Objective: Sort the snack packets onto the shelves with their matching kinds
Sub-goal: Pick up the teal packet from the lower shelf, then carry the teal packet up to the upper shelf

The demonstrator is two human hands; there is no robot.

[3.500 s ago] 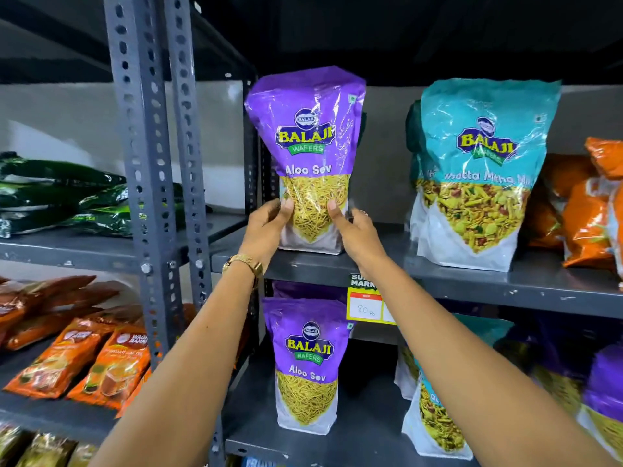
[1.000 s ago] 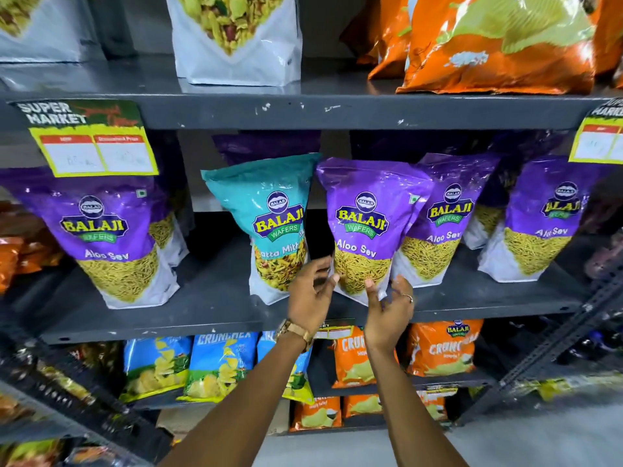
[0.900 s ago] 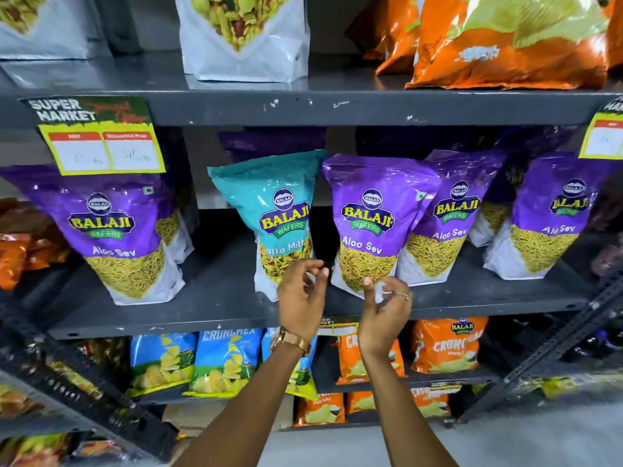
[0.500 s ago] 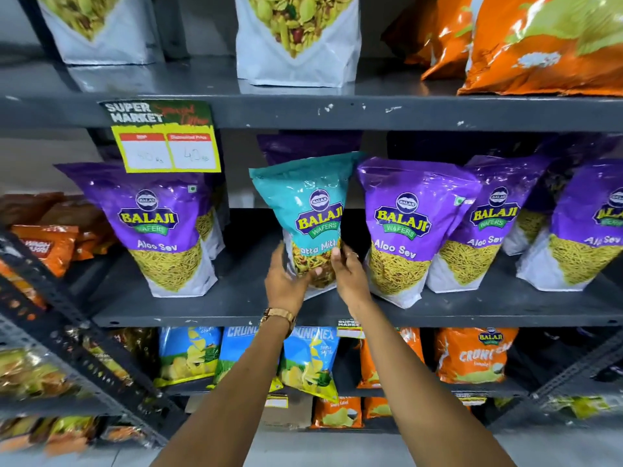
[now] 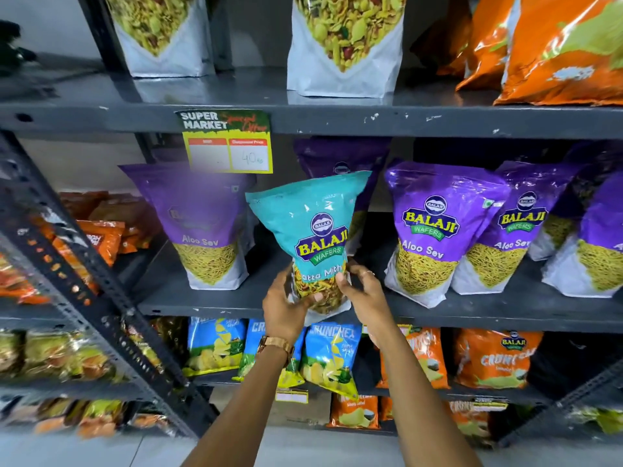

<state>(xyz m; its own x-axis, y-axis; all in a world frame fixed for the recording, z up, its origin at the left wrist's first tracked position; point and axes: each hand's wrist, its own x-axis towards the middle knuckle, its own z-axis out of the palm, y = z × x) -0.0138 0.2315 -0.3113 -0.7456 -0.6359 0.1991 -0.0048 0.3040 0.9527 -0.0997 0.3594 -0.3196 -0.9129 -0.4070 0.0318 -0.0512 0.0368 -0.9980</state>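
A teal Khatta Mitha packet (image 5: 313,227) is held upright at the front of the middle shelf (image 5: 215,306), tilted slightly left, its base over the shelf's edge. My left hand (image 5: 285,311) grips its lower left side and my right hand (image 5: 362,291) its lower right. Purple Aloo Sev packets stand on this shelf on both sides, one at the left (image 5: 202,224) and several at the right (image 5: 435,230). Two white-bottomed mix packets (image 5: 344,45) stand on the upper shelf (image 5: 337,119), their tops cut off by the frame.
Orange packets (image 5: 556,45) lie at the upper right. Blue Crunchex packets (image 5: 215,345) and orange Crunchex packets (image 5: 495,358) fill the lower shelf. A yellow price tag (image 5: 229,146) hangs from the upper shelf. A slanted grey rack post (image 5: 84,281) crosses the left side.
Both hands left the purple Aloo Sev packet standing on the middle shelf, moved left, closed on the teal packet and drew it toward the shelf's front edge.
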